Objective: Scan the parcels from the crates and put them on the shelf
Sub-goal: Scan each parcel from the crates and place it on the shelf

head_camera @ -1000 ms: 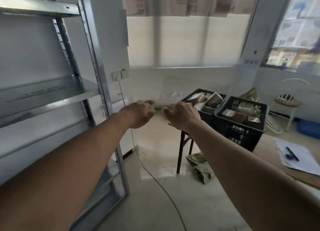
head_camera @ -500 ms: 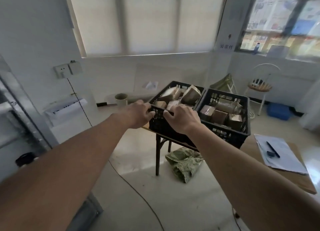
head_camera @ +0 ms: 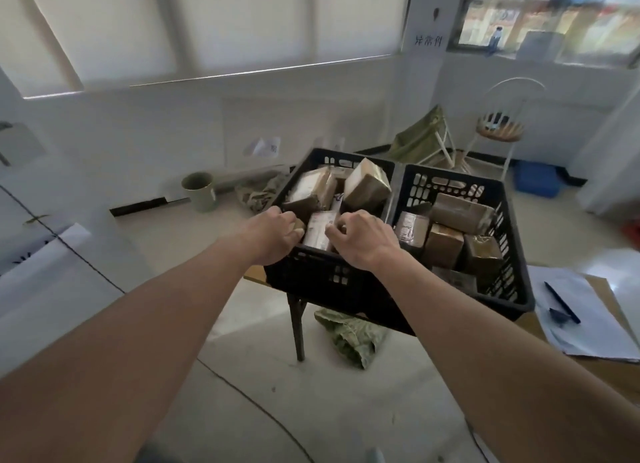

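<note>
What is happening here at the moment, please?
A person reaches both hands into the left black crate, one of two on a table. The left hand and the right hand curl around a white-labelled parcel at the crate's near edge. The right crate also holds brown parcels. No parcel is lifted out yet.

Both bare forearms extend forward from the lower corners, converging toward the centre. The left hand point(head_camera: 277, 234) is seen from the back, knuckles up, fingers curled downward and out of sight. Just beside it, the right hand point(head_camera: 362, 239) is also turned palm-down, its fingers bent and thumb pointing toward the left hand. The two hands are near but apart.
</note>
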`<state>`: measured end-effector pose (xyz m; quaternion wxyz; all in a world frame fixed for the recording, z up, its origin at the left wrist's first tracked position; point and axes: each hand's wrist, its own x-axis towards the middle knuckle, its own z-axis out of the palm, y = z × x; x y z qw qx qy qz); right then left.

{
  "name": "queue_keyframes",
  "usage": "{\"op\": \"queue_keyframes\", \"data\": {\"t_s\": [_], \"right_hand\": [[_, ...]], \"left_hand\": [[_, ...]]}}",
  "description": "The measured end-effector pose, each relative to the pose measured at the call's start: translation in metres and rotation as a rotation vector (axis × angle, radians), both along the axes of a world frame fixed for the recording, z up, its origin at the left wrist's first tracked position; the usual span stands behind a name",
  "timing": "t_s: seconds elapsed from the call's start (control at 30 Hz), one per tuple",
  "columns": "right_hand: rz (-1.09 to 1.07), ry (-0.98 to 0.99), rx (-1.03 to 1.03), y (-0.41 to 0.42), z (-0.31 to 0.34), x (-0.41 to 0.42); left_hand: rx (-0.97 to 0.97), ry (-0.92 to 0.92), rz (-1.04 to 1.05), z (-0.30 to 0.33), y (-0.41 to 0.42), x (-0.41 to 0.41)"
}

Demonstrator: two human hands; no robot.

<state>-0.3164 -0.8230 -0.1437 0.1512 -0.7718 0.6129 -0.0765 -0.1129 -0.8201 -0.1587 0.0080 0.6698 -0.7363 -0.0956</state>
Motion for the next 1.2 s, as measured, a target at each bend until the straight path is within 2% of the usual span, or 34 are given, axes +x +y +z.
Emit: {"op": "queue_keyframes", "data": {"t_s": [0.2,0.33,0.6,0.77,1.0,1.2], "right_hand": [[0.062,-0.072,0.068,-0.12,-0.035,0.002],[0.097,-0.096,0.112,-0.189,-0.06,0.013],[0.131,-0.166,0.177,-0.277,-0.105,0.043],[0.044,-0.27,0.22,-0.304,-0.126,0.07],[-0.086,-0.367,0.403,-0.309,-0.15,0.085],[-0.217,-0.519,0.503,-0.31,-0.146,0.082]], "left_hand": [[0.03,0.116,0.15,-0.033,-0.097,0.002],[0.041,0.113,0.2,-0.054,-0.153,0.004],[0.123,0.103,0.181,-0.09,-0.247,0.024],[0.204,0.096,0.138,-0.115,-0.281,0.037],[0.25,0.137,0.137,-0.135,-0.304,0.05],[0.254,0.317,0.197,-0.141,-0.306,0.052]]}}
